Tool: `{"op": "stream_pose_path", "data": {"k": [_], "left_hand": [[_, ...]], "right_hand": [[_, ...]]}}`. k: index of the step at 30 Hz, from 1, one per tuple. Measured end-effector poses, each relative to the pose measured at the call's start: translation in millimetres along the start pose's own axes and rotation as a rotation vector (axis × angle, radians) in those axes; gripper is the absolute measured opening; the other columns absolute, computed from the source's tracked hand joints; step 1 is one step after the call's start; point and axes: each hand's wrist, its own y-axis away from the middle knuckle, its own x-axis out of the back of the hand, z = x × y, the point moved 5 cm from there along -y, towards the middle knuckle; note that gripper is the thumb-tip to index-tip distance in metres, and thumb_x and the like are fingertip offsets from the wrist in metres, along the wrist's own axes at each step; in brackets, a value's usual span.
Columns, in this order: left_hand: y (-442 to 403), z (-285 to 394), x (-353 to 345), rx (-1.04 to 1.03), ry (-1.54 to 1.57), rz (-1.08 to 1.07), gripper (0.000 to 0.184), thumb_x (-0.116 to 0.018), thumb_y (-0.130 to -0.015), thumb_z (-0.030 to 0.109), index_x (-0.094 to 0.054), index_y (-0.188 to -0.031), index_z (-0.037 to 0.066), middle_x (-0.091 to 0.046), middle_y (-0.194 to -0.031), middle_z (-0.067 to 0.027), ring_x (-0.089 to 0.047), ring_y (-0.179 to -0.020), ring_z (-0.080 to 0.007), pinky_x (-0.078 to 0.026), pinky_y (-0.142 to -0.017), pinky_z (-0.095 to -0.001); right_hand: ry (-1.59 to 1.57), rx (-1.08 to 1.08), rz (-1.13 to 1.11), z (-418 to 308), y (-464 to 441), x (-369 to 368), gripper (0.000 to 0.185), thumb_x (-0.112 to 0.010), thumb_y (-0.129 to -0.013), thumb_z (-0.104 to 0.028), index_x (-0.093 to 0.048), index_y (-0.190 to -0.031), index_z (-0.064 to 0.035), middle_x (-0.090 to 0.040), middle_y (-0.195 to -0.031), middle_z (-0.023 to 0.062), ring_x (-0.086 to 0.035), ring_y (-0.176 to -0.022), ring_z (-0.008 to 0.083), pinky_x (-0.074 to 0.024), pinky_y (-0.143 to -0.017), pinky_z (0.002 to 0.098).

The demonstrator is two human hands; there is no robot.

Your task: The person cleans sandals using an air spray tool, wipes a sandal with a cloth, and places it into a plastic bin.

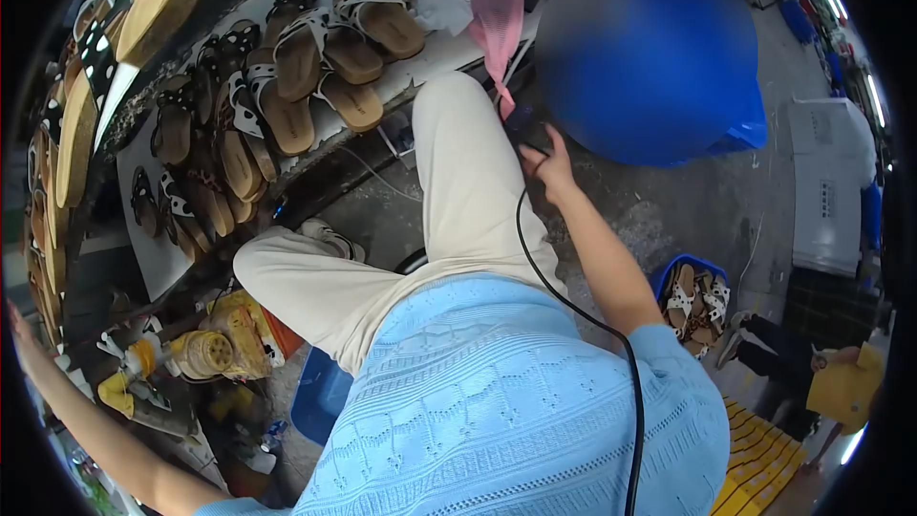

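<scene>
My right hand (549,164) is beside my right knee, its fingers curled around or against a black cable (523,229) that runs down over my blue top. Just above that hand hangs a pink cloth (499,24) at the bench edge. At the far left edge, my left hand (27,339) reaches out near a rack of sandals (57,148); it is partly cut off by the dark rim of the view, and its fingers are hard to make out. Many sandals (287,119) with spotted straps lie on the bench ahead of me.
A large blue bin (650,48) stands ahead on the right. A blue basket of sandals (695,301) sits on the floor at the right. Another person (845,387) is at the far right. A yellow machine (205,354) is at the lower left, near a blue tub (320,397).
</scene>
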Motion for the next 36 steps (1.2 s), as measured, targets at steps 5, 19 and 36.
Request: {"op": "stream_pose_path", "data": {"k": [5, 19, 36], "left_hand": [[-12.5, 70.5, 69.9, -0.041, 0.195, 0.277, 0.041, -0.058, -0.099, 0.03, -0.058, -0.122, -0.004, -0.061, -0.125, -0.0211, -0.063, -0.107, -0.0332, -0.053, -0.089, -0.0387], [87.9, 175.4, 88.1, 0.552, 1.131, -0.23, 0.056, -0.042, -0.103, 0.024, -0.038, -0.147, -0.008, -0.038, -0.155, -0.0183, -0.035, -0.145, -0.0303, -0.019, -0.124, -0.0444], [11.3, 437.4, 7.4, 0.208, 1.386, -0.9, 0.044, -0.071, -0.086, 0.015, -0.058, -0.121, -0.007, -0.057, -0.119, -0.0157, -0.059, -0.106, -0.0238, -0.045, -0.097, -0.0374]], "right_hand": [[0.136, 0.286, -0.064, -93.5, -40.3, -35.8, 0.038, -0.064, -0.091, -0.011, -0.063, -0.126, 0.0029, -0.072, -0.09, 0.0095, -0.064, -0.076, 0.0126, -0.05, -0.069, 0.0266], [-0.4, 0.461, 0.926, -121.3, -65.5, 217.6, 0.026, -0.075, -0.086, -0.012, -0.054, -0.092, 0.0023, -0.061, -0.07, 0.0096, -0.057, -0.049, 0.016, -0.05, -0.042, 0.0296], [-0.414, 0.408, 0.95, -307.3, 4.1, 386.6, 0.019, -0.07, -0.07, 0.009, -0.057, -0.081, -0.0001, -0.06, -0.079, 0.0113, -0.058, -0.06, 0.0201, -0.0426, -0.046, 0.0327]]}}
